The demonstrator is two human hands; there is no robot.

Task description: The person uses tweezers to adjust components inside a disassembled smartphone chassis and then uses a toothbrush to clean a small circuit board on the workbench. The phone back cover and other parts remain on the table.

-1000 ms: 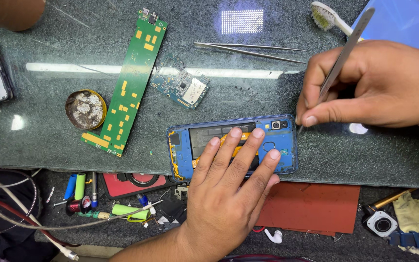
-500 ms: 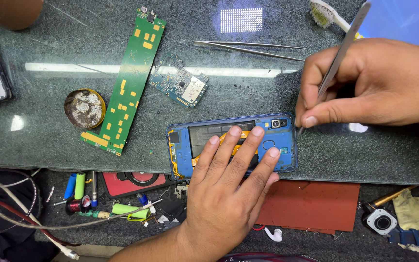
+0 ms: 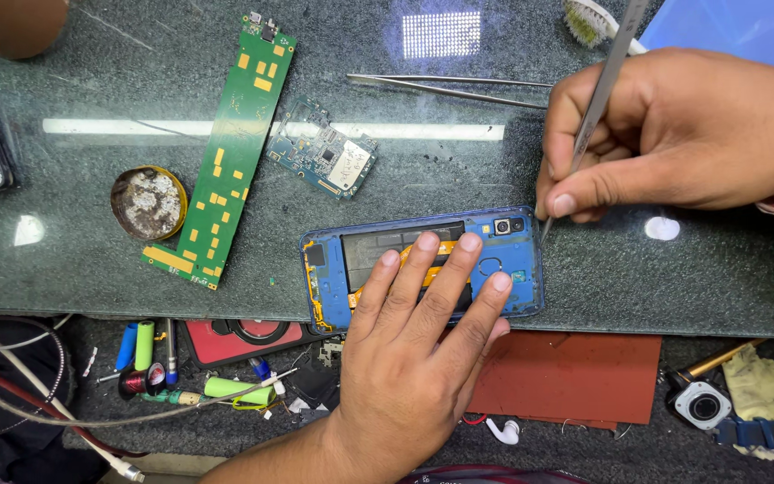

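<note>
Two circuit boards lie toward the glass worktop's (image 3: 674,296) far edge: a long green board (image 3: 226,152), then a small blue board (image 3: 324,159). At the near edge, the left hand (image 3: 418,336) presses spread fingers on the opened blue phone (image 3: 423,264). Beside its far right corner, the right hand (image 3: 674,134) pinches metal tweezers (image 3: 597,99).

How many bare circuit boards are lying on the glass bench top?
2. A long green board lies slanted at upper left, and a small blue board sits just right of it, above the opened phone. More may be hidden among the clutter below the bench edge.
</note>
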